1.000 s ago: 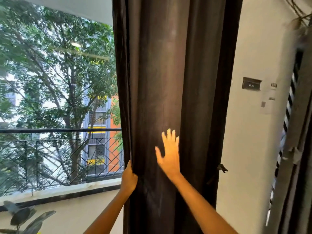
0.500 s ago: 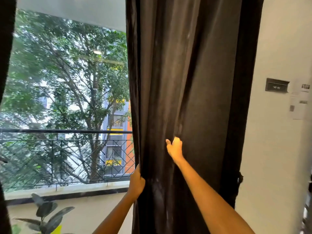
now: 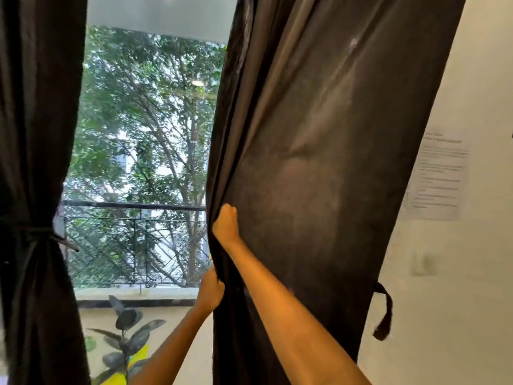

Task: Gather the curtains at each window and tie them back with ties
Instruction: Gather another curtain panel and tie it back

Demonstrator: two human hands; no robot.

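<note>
At 6 o'clock, both hands now pinch the right curtain edge: right hand (flat 1 second ago) above left hand; gathering underway, tie dangling unused.

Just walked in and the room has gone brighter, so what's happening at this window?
A person is gathering the right curtain. Both hands grip its inner edge: the right hand higher up, the left hand below it. That curtain is not tied yet; its tie hangs loose at the wall side. The left curtain is already cinched with a tie.
</note>
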